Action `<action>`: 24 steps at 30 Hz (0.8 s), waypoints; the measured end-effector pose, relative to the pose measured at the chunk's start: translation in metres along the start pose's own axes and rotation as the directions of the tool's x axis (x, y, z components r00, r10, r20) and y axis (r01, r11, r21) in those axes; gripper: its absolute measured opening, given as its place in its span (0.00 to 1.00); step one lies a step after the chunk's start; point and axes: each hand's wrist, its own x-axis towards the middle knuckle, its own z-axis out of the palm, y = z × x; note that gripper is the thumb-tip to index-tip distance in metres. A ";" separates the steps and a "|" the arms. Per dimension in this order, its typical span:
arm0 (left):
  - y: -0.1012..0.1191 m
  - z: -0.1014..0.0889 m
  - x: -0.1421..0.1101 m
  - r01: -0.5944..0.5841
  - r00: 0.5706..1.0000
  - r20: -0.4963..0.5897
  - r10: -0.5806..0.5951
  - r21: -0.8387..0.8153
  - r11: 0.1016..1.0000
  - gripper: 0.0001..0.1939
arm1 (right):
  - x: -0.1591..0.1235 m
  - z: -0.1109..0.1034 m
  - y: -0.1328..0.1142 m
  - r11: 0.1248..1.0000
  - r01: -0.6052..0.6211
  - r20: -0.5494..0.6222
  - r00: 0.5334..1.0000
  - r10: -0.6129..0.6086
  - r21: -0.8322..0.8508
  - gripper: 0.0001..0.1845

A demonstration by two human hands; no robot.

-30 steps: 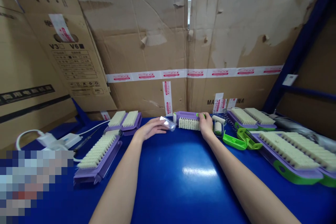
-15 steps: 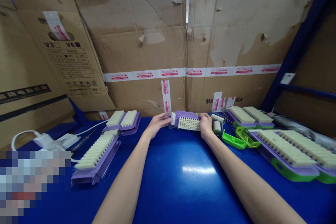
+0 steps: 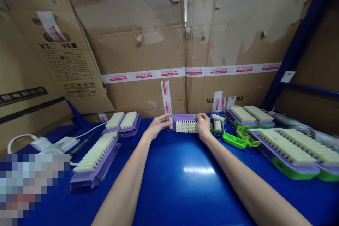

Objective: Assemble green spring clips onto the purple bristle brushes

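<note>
A purple brush (image 3: 186, 126) with cream bristles lies between my hands at the back of the blue table, its bristles facing me. My right hand (image 3: 203, 126) is closed around the brush's right end, where a bit of green shows. At the opposite end, my left hand (image 3: 160, 125) pinches a clear plastic piece with a white roller (image 3: 171, 123) in it. This piece is against the brush's left end; whether it is joined there I cannot tell. Just right of my right hand sit two similar clear pieces with white rollers (image 3: 218, 126).
Green plastic parts (image 3: 234, 139) lie right of my right forearm. Further right are several bristle brushes (image 3: 288, 146) with green ends. More purple brushes (image 3: 94, 153) rest at left, near a white power plug and cable (image 3: 42, 142). Cardboard sheets (image 3: 143, 49) stand behind the table.
The brush has turned slightly and now sits more level, its bristles more squarely toward me. Both hands keep their hold on it and the clear piece. The whole view has shifted a little.
</note>
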 end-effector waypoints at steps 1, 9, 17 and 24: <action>0.000 0.000 0.000 0.001 1.000 0.014 -0.001 -0.005 1.000 0.33 | 0.000 0.000 0.000 1.000 -0.005 0.007 1.000 0.005 0.007 0.10; 0.007 -0.001 -0.001 -0.019 0.991 0.131 0.026 -0.053 0.998 0.31 | -0.001 0.002 -0.005 0.995 -0.030 0.041 0.999 0.026 0.092 0.10; 0.008 0.006 -0.004 -0.014 0.988 0.148 0.033 -0.128 0.992 0.30 | 0.003 0.003 0.001 0.978 -0.120 0.044 0.992 0.114 0.169 0.08; 0.020 0.038 0.007 -0.255 0.967 -0.022 0.254 -0.127 0.959 0.28 | 0.013 0.005 0.012 0.932 -0.265 0.108 0.963 0.245 0.247 0.10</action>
